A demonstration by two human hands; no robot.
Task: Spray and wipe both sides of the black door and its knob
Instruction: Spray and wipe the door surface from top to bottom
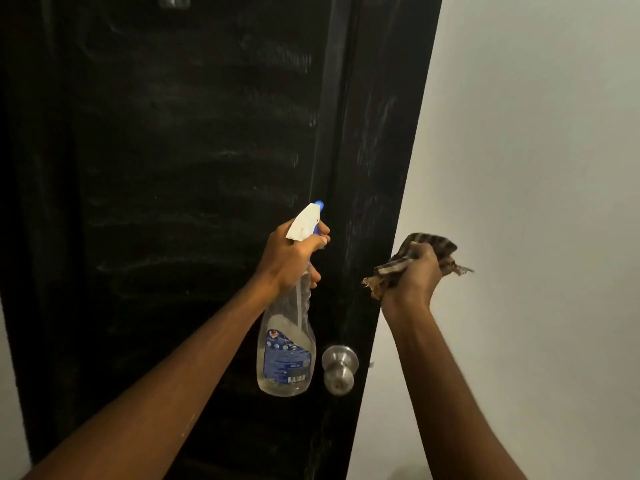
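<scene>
both hands are raised before the black door. left hand has its fingers curled round the spray bottle neck (nozzle toward the door). right hand clenches a striped cloth, beside the door's edge, above the silver knob.

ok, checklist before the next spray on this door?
1. Left hand grips spray bottle by the neck: ok.
2. Nozzle faces black door: ok.
3. Liquid level in the bottle: cannot tell.
4. Right hand holds bunched cloth by the door edge: ok.
5. Knob unobstructed, bottle hangs beside it: ok.
6. Door's far side wiped: cannot tell, hidden.
</scene>
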